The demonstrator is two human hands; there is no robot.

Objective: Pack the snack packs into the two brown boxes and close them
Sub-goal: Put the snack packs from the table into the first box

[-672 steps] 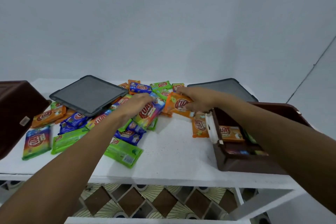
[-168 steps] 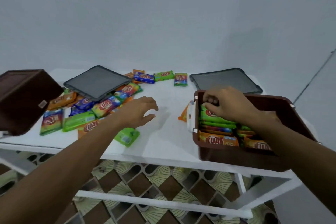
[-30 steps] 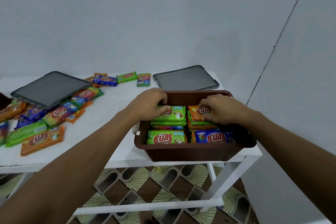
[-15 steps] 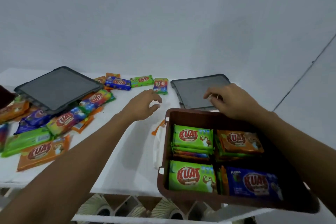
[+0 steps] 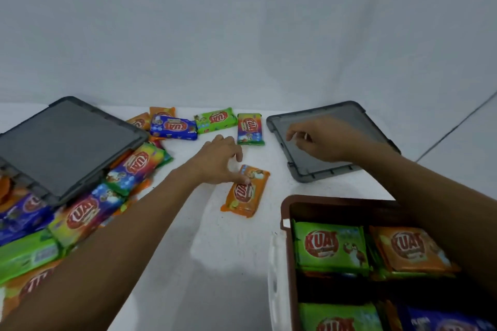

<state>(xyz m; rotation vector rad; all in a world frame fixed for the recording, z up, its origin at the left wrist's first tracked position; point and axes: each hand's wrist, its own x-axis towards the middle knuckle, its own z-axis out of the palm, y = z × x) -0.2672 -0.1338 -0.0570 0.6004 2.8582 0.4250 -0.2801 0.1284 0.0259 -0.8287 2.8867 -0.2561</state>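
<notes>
An open brown box [image 5: 336, 200] at the lower right holds stacked snack packs, with a green pack [image 5: 328, 247] and an orange pack [image 5: 408, 248] on top. My right hand [image 5: 320, 140] hovers over a grey lid [image 5: 322, 169] lying flat behind the box, fingers loosely curled; whether they touch the lid is unclear. My left hand [image 5: 220, 161] reaches over the white table [image 5: 228, 250], its thumb tip on a loose orange pack [image 5: 247, 196]. Only this one brown box is in view.
A second grey lid [image 5: 61, 142] lies on a pile of several packs [image 5: 83, 212] at the left. A blue pack [image 5: 173, 127], a green pack [image 5: 215, 119] and a rainbow pack [image 5: 248, 129] lie at the back by the wall. The box's white handle [image 5: 274, 277] faces left.
My view has dipped closer to the table. My right hand moved from the lid's near edge to over its middle. My left hand came down beside the loose orange pack.
</notes>
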